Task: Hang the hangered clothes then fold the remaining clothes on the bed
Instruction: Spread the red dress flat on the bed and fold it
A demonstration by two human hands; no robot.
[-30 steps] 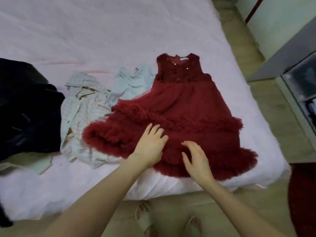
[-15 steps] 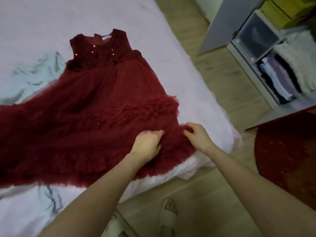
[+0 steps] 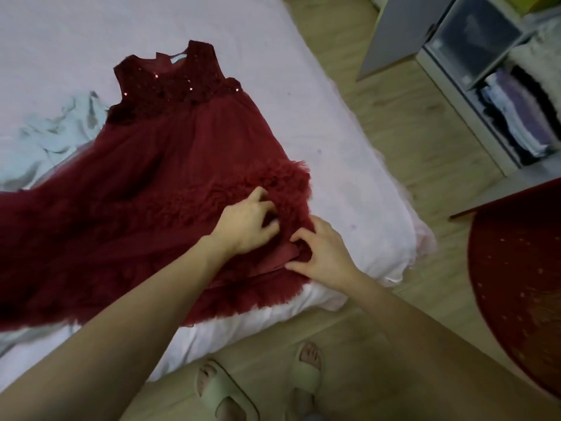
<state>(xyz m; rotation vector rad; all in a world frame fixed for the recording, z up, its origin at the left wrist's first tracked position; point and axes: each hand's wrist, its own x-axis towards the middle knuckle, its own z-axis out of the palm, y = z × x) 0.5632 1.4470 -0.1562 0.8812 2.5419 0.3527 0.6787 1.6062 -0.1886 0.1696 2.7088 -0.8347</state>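
Dress: a dark red sleeveless child's dress (image 3: 170, 153) lies flat on the bed (image 3: 334, 132), neckline toward the far side, skirt spreading to the near edge and running out of view at the left
Bodice: darker, textured, dotted with small shiny sequins; a sliver of pale label shows inside the neck opening
Skirt: sheer tulle with two bands of dense ruffles, one across the middle and one along the hem, which reaches the bed's near edge
Lining: a smoother, lighter red layer is exposed near the hem by the near right corner of the bed, bunched between the two hands
Left hand: the left hand (image 3: 247, 224) rests on the middle ruffle band, fingers curled and gripping into the tulle
Right hand: the right hand (image 3: 323, 253) sits just beside it, thumb and fingers pinching the folded lining at the skirt's right edge
Pale garment: a crumpled light blue garment (image 3: 51, 141) lies on the bed just left of the bodice, partly under the skirt
Bed: covered by a pale pink sheet
Shelf unit: a white shelf unit (image 3: 449, 86) stands on the wooden floor (image 3: 409, 141) at the upper right; one compartment holds a translucent drawer box (image 3: 476, 41), the one below a stack of folded clothes (image 3: 522, 120) in purple, white and dark tones
Feet: two feet in pale slides (image 3: 224, 393) stand at the bed's near edge
Rug: a round dark red rug (image 3: 516, 284) lies at the right
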